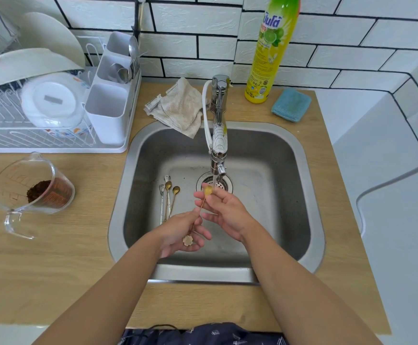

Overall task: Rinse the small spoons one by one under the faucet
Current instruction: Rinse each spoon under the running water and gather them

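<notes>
Gold spoon (201,207), thin long handle w/ flower-shaped end, tilted: bowl up under faucet (217,135) stream, flower end low near sink's (300,155) front. Faucet chrome, running. Other small spoons (167,200), gold & silver, lie side by side on sink floor, left of drain.

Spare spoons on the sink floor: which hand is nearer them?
Left. The left hand holds the spoon's handle right beside the spare spoons' handle ends; the right hand is farther right, at the bowl under the faucet.
</notes>
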A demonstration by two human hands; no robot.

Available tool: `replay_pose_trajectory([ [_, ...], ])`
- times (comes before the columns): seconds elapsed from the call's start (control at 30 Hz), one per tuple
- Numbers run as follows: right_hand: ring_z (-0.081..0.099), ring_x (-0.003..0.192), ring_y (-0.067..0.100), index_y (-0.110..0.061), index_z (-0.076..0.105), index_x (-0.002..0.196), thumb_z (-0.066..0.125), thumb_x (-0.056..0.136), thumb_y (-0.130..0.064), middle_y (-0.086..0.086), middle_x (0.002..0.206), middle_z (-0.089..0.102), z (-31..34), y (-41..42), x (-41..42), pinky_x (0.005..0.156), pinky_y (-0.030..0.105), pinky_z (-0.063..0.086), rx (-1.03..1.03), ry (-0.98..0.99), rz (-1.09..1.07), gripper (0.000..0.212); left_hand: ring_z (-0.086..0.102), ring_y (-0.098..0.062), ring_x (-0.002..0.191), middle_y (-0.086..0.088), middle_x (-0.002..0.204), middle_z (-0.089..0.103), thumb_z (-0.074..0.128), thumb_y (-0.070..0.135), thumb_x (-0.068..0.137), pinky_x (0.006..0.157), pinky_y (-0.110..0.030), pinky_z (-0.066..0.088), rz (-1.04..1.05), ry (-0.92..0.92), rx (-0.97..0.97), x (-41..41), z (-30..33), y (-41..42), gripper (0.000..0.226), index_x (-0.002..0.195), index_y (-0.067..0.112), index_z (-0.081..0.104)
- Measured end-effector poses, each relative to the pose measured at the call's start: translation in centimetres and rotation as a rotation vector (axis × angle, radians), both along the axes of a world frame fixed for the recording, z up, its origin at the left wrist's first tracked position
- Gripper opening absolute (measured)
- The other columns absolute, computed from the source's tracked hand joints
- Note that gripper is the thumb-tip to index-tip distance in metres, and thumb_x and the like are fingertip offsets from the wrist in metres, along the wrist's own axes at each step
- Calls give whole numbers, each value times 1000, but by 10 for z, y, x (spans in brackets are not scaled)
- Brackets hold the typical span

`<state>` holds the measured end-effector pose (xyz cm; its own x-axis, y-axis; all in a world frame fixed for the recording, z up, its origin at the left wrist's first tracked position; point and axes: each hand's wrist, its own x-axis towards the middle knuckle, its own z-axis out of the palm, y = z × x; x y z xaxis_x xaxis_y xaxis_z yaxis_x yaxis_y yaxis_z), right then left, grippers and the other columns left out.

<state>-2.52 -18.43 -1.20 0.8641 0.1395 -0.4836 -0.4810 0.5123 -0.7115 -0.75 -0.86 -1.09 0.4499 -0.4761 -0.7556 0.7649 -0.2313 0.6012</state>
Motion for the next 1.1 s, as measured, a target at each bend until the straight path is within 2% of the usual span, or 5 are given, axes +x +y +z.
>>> replay_pose_trajectory([
  [0.13, 77, 93, 18, -19, 68, 119, 67, 98, -8, 4, 97, 80, -3, 0, 0, 64, 24, 60, -111, 8, -42, 24, 53, -17, 53, -15, 89, 73, 48, 57, 98, 54, -27, 47, -41, 30, 3, -2, 3, -1, 45, 66, 25, 54],
  [0.2, 77, 86, 21, -13, 71, 102, 71, 96, -14, 9, 91, 78, -6, 0, 0, 59, 23, 59, -223, 2, -82, 5, 51, -15, 54, -11, 86, 72, 47, 53, 99, 52, -26, 45, -56, -24, 57, -3, 3, -2, 41, 74, 22, 54],
  [0.27, 78, 82, 20, -11, 73, 96, 66, 100, -21, 8, 89, 79, -9, 0, 0, 58, 24, 58, -322, -2, -133, 13, 53, -13, 58, -6, 85, 71, 44, 48, 102, 54, -26, 46, -105, -96, 103, -4, 3, -1, 37, 87, 17, 58],
  [0.63, 79, 91, 17, -17, 74, 106, 58, 103, -12, 1, 95, 82, -10, 2, 1, 75, 23, 59, -430, -52, -104, 16, 54, -14, 54, -6, 86, 74, 40, 39, 106, 46, -24, 45, -115, -184, 145, -6, 4, -2, 32, 95, 12, 52],
  [1.1, 79, 85, 19, -15, 72, 103, 56, 103, -10, 9, 93, 81, -13, 2, 0, 74, 25, 61, -471, -46, -84, 17, 55, -14, 52, -9, 92, 74, 40, 40, 106, 48, -26, 50, -154, -175, 180, -8, 5, -2, 36, 101, 8, 53],
])
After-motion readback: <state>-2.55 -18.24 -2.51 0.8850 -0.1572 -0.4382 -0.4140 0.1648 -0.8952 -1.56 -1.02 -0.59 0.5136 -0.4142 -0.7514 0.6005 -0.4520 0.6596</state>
